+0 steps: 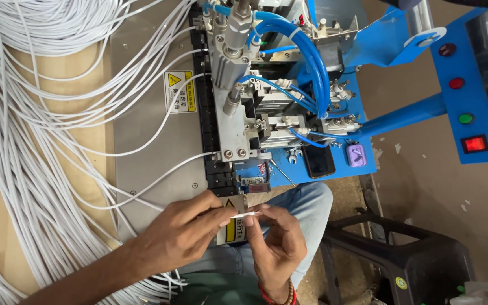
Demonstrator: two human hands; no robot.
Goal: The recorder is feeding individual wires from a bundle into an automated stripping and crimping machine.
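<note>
White cable end (248, 214) sits pinched between both my hands, just in front of the machine's black feed track (213, 141). Left hand (182, 231) grips it with thumb and fingers closed on the sheath; right hand (275, 240) pinches the tip from the other side, fingertips nearly touching the left's. I judge the step as straightening the end before it meets the track. To do it well: keep the tip level, hold close to the end so it cannot droop, and keep knuckles below the yellow warning label (234, 229). Outward: grey plate (148, 147) carrying other white cables (29, 169) fanning left, blue pneumatic head (289, 85) above, control panel (470, 96) with coloured buttons to the right.
</note>
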